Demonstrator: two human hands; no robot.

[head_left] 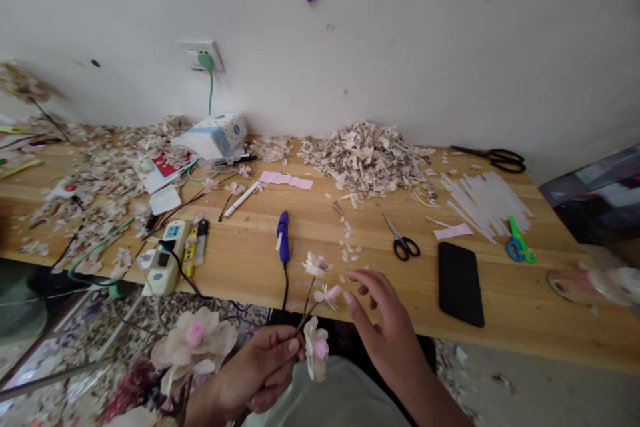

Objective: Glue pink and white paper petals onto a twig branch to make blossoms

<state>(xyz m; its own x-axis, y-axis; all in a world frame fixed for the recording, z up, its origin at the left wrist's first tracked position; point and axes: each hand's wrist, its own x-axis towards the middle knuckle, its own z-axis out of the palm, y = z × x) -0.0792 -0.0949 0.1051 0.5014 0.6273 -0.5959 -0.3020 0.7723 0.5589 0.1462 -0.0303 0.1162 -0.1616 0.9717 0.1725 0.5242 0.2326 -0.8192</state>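
Note:
My left hand is closed round the brown stem of a branch with several small artificial flowers, cream petals around pink centres. The branch slants up and right over the table's front edge. Just right of the blossoms, my right hand is open, thumb and fingers apart and nothing between them. Its fingertips are near a few loose petals on the wood. A blue glue gun lies beyond the flowers, its cord running toward the front edge. Small scissors rest to its right.
A heap of dried petals sits against the wall. At right are a black phone, green-blue scissors and pale strips. At left lie a power strip and yellow cutter. A large flower stands near my left forearm.

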